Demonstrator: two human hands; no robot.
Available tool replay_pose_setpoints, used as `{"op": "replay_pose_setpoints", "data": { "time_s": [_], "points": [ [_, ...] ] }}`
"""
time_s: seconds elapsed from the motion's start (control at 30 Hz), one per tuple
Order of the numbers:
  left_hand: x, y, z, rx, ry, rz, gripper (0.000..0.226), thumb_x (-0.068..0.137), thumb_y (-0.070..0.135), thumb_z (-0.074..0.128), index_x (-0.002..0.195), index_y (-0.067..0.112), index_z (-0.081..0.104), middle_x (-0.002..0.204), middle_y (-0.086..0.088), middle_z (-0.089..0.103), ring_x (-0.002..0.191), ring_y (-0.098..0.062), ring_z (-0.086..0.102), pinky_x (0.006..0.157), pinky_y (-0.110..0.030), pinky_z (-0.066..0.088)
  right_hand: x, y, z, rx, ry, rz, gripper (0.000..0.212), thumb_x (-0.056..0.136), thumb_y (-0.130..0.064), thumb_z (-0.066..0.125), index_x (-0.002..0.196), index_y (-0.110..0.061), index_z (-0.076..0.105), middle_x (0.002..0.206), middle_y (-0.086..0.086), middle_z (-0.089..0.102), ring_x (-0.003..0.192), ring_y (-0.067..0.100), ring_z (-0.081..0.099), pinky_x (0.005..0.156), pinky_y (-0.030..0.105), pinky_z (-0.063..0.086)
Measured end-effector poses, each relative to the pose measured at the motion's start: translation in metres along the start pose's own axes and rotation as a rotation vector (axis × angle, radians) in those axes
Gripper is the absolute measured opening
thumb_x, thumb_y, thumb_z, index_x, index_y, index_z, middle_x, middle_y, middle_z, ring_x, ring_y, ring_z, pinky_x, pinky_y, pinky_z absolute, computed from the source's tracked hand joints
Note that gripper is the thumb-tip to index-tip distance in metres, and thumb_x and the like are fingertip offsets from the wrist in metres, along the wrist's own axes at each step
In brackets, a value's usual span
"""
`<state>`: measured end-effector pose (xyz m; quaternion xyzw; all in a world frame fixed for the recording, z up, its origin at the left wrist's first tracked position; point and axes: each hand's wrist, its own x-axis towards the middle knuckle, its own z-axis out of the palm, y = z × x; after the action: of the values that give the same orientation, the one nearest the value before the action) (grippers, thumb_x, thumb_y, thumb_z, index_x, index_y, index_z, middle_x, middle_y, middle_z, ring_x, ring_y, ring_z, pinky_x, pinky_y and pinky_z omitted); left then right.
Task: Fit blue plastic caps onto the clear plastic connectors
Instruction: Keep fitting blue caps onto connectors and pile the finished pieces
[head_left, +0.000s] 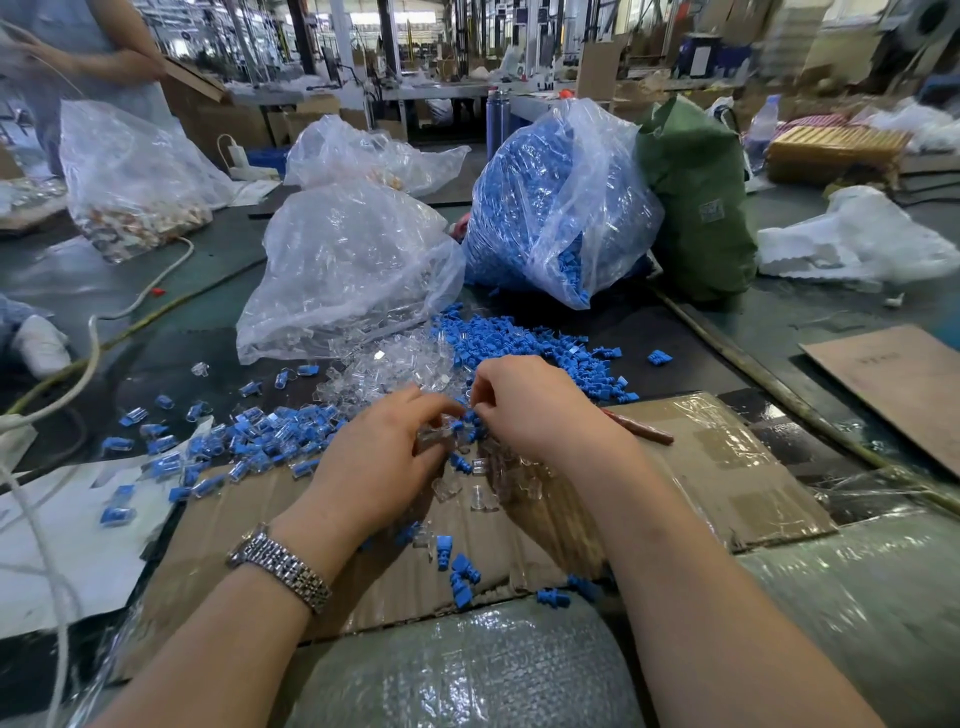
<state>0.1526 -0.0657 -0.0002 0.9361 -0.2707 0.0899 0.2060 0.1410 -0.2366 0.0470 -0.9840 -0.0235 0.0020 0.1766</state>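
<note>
Cluttered workbench (727, 332), hands (462, 421) pinching blue cap (470, 417)

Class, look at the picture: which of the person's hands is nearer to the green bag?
Right. The right hand lies below-left of the green bag; the left hand sits farther left again.

Bright, even daylight-like light from far hall windows and overhead; scene well exposed. Shadows soft and short, darkest under left hand (384, 457) and right hand (535, 410) on cardboard sheet (727, 467). Specular glare on clear plastic bags (343, 270), on bubble wrap (467, 670) at bottom edge, on wristwatch (280, 566). Strong wide-angle barrel distortion: surface (779, 332) edges bow, forearms stretch. Background upper right smeared by motion blur; centre sharp.
</note>
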Motion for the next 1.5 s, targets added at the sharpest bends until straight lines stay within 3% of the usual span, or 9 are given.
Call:
{"op": "replay_pose_setpoints", "data": {
  "time_s": [0.23,0.4,0.5,0.7,0.87,1.0,1.2,1.33,1.5],
  "points": [
    [0.001,0.0,0.001,-0.006,-0.046,0.003,0.023,0.097,0.037,0.062,0.12,0.034,0.065,0.116,0.012,0.056,0.104,-0.008,0.055,0.092,-0.036,0.053,0.0,0.003,0.0,0.006,0.017,0.016,0.01,0.095,-0.016,0.056,0.097,-0.021,0.063,0.1,0.0,0.067,0.096,0.025,0.061,0.096,0.052,0.048],
    [0.001,-0.006,0.002,0.043,0.086,-0.051,0.036,0.094,0.039,0.065,0.129,0.035,0.056,0.118,0.011,0.046,0.087,-0.001,0.052,0.075,-0.019,0.048,0.001,0.004,0.0,0.006,0.018,0.02,0.01,0.096,-0.017,0.055,0.1,-0.02,0.064,0.101,0.0,0.067,0.097,0.024,0.062,0.097,0.052,0.048],
    [0.0,-0.011,0.002,0.135,0.061,-0.092,0.043,0.096,0.042,0.062,0.138,0.036,0.053,0.124,0.009,0.046,0.097,-0.004,0.051,0.077,-0.018,0.045,0.002,0.004,0.0,0.004,0.01,0.019,0.01,0.096,-0.015,0.055,0.099,-0.019,0.063,0.1,0.001,0.067,0.097,0.025,0.061,0.097,0.053,0.048],
    [0.002,-0.009,-0.001,0.096,0.112,-0.084,0.021,0.094,0.029,0.068,0.114,0.025,0.066,0.111,0.008,0.056,0.092,-0.005,0.053,0.081,-0.018,0.041,0.001,0.005,-0.001,0.007,0.012,0.005,0.01,0.097,-0.016,0.055,0.1,-0.018,0.064,0.1,0.001,0.067,0.096,0.025,0.062,0.096,0.051,0.049],
    [0.0,-0.006,-0.007,-0.026,0.202,-0.136,0.025,0.092,0.026,0.071,0.116,0.027,0.072,0.097,0.012,0.056,0.079,0.002,0.049,0.074,-0.014,0.038,0.0,0.007,-0.002,0.038,0.048,0.0,0.01,0.097,-0.017,0.055,0.098,-0.018,0.065,0.098,0.001,0.068,0.094,0.024,0.062,0.092,0.049,0.052],
    [0.001,-0.002,-0.015,-0.174,0.188,-0.156,0.027,0.091,0.026,0.073,0.117,0.033,0.072,0.096,0.018,0.062,0.081,0.007,0.054,0.071,-0.006,0.035,0.0,0.01,-0.007,0.246,0.102,-0.01,0.007,0.096,-0.017,0.059,0.093,-0.018,0.065,0.088,-0.001,0.07,0.086,0.019,0.067,0.082,0.043,0.058],
    [-0.001,0.003,-0.021,-0.417,0.129,-0.229,0.018,0.085,0.031,0.076,0.102,0.035,0.075,0.086,0.012,0.069,0.077,0.0,0.06,0.065,-0.006,0.046,0.0,0.01,-0.009,0.434,0.14,-0.109,0.009,0.093,-0.013,0.066,0.087,-0.02,0.067,0.078,-0.005,0.071,0.073,0.009,0.071,0.073,0.028,0.058],
    [-0.001,0.005,-0.021,-0.405,0.103,-0.268,0.022,0.088,0.029,0.073,0.109,0.035,0.072,0.086,0.015,0.07,0.075,0.009,0.063,0.063,-0.004,0.047,0.0,0.011,-0.007,0.454,0.148,-0.131,0.01,0.092,-0.014,0.068,0.086,-0.022,0.068,0.076,-0.006,0.071,0.073,0.008,0.07,0.072,0.027,0.058],
    [-0.001,0.005,-0.024,-0.799,0.103,-0.4,0.015,0.086,0.023,0.073,0.101,0.024,0.075,0.087,0.003,0.079,0.076,-0.008,0.075,0.062,-0.016,0.058,0.001,0.011,-0.009,0.508,0.21,-0.164,0.011,0.091,-0.014,0.069,0.085,-0.023,0.069,0.075,-0.009,0.068,0.069,0.001,0.063,0.067,0.017,0.051]
  ]
}}
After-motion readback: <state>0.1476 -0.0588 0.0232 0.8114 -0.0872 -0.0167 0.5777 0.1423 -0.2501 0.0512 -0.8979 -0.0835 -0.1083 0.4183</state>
